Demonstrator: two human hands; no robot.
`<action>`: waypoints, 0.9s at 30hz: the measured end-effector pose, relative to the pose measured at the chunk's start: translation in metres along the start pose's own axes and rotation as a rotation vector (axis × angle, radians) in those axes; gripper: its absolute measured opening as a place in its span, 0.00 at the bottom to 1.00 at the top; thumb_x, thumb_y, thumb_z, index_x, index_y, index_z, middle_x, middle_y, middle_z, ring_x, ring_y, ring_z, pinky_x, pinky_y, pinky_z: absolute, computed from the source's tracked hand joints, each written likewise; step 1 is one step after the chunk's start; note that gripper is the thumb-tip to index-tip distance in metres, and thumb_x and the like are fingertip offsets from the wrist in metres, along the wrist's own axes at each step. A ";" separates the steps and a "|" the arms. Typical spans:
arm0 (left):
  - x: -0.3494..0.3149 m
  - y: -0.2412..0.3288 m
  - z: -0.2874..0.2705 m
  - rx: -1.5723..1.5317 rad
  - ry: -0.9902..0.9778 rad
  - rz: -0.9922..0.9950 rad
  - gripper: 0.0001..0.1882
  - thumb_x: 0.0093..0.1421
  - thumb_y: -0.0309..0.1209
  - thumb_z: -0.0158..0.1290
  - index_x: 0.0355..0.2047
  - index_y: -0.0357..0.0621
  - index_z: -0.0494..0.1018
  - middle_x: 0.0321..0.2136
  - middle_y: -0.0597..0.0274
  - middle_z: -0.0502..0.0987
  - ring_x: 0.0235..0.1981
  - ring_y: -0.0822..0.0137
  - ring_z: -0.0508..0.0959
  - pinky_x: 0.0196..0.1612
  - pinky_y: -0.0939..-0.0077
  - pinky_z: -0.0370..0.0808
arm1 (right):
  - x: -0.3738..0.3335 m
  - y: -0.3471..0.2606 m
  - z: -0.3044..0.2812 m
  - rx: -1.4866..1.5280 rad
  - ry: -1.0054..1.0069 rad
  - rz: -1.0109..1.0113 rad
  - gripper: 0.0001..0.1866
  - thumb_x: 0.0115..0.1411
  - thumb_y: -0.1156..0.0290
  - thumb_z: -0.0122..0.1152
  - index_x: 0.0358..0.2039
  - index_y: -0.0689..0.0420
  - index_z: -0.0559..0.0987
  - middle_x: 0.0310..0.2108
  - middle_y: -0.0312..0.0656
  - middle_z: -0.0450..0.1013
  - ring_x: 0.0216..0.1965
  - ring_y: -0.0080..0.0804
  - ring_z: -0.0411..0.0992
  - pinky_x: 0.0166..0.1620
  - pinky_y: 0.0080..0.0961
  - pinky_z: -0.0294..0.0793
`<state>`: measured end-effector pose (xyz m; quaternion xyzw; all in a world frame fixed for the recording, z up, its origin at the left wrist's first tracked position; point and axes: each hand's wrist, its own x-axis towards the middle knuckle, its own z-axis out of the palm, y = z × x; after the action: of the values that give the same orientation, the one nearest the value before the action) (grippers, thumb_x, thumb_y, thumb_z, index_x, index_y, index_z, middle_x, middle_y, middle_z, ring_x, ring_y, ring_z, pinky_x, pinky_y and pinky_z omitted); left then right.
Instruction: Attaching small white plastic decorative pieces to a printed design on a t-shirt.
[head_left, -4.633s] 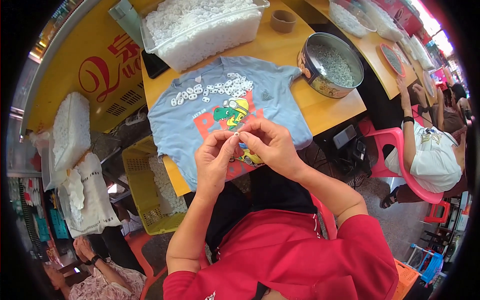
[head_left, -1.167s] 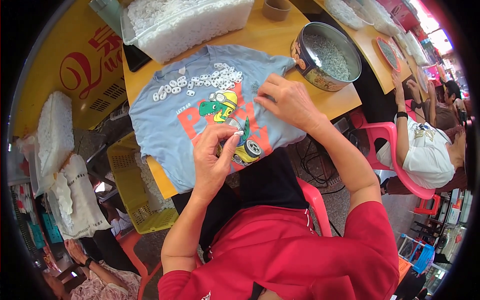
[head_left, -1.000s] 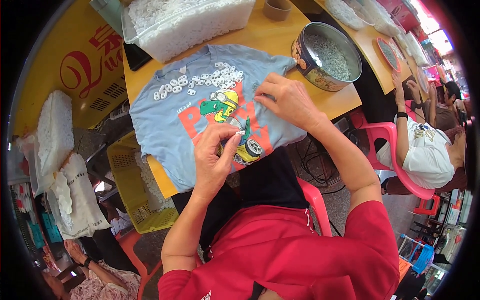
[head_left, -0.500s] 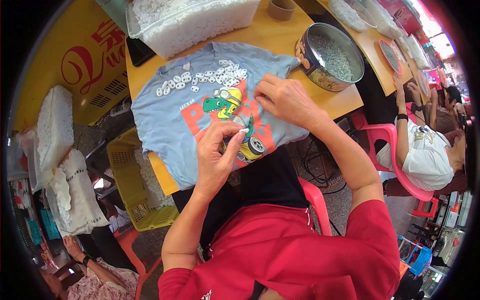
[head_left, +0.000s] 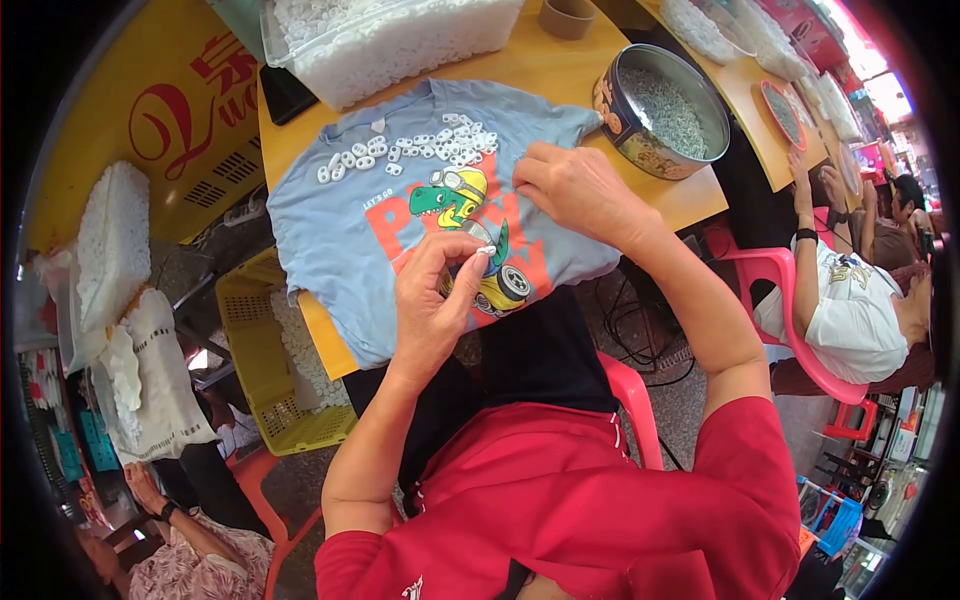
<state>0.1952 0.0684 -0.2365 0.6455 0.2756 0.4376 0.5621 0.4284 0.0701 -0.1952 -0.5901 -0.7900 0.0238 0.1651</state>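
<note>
My left hand [head_left: 432, 290] pinches a small white plastic piece [head_left: 487, 250] between thumb and forefinger, above the printed dinosaur. Farther right, my right hand [head_left: 588, 195] hovers over or rests on the blue T-shirt [head_left: 335, 225], its fingertips pressed together. Whatever is between them is too small or hidden to make out. A loose group of white two-holed oval pieces [head_left: 460, 145] lies on the upper part of the shirt, beyond both hands. The shirt is spread over the yellow table [head_left: 690, 195] and hangs over its near edge.
A clear tub [head_left: 400, 65] heaped with white pieces stands at the back, beside a brown bowl [head_left: 567, 18]. Right of the shirt is a round tin [head_left: 665, 115] of small metallic parts. A yellow crate [head_left: 255, 330] sits lower left. Other people work on both sides.
My right hand's fingers have drawn closer together over the shirt. My left hand keeps its pinch on the white piece in nearly the same place. The view has shifted slightly.
</note>
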 end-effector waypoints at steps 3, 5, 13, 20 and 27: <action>-0.002 0.003 0.000 -0.116 0.029 -0.069 0.04 0.63 0.21 0.53 0.38 0.34 0.73 0.35 0.62 0.76 0.35 0.74 0.75 0.40 0.81 0.72 | 0.002 -0.002 -0.001 -0.067 -0.031 -0.033 0.05 0.55 0.70 0.61 0.30 0.57 0.77 0.30 0.44 0.72 0.30 0.47 0.74 0.32 0.39 0.73; -0.002 0.001 -0.002 -0.212 0.043 -0.101 0.04 0.65 0.22 0.52 0.39 0.34 0.71 0.37 0.61 0.76 0.38 0.74 0.76 0.41 0.80 0.73 | 0.002 -0.003 0.001 -0.078 -0.014 -0.054 0.05 0.54 0.70 0.61 0.30 0.57 0.76 0.30 0.44 0.71 0.29 0.48 0.74 0.31 0.39 0.73; -0.002 0.005 -0.003 -0.346 0.066 -0.152 0.05 0.65 0.23 0.51 0.40 0.36 0.68 0.38 0.55 0.78 0.37 0.69 0.80 0.42 0.77 0.76 | -0.001 0.001 -0.003 -0.038 -0.041 -0.051 0.05 0.55 0.72 0.60 0.30 0.59 0.77 0.31 0.45 0.73 0.31 0.49 0.74 0.33 0.40 0.73; -0.002 0.007 -0.003 -0.346 0.055 -0.189 0.06 0.65 0.23 0.52 0.40 0.36 0.68 0.36 0.57 0.78 0.36 0.69 0.80 0.41 0.77 0.77 | 0.021 0.005 -0.013 -0.059 -0.270 -0.022 0.06 0.56 0.71 0.58 0.29 0.61 0.76 0.32 0.49 0.74 0.36 0.52 0.74 0.39 0.43 0.73; -0.001 0.003 -0.006 -0.364 0.059 -0.213 0.07 0.64 0.23 0.53 0.42 0.36 0.69 0.36 0.59 0.78 0.36 0.70 0.80 0.41 0.79 0.77 | 0.019 -0.001 -0.015 -0.095 -0.287 0.004 0.07 0.54 0.71 0.55 0.29 0.62 0.76 0.31 0.51 0.75 0.36 0.53 0.74 0.39 0.44 0.72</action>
<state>0.1892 0.0693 -0.2338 0.4874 0.2749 0.4369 0.7042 0.4265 0.0853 -0.1763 -0.5895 -0.8044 0.0709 0.0223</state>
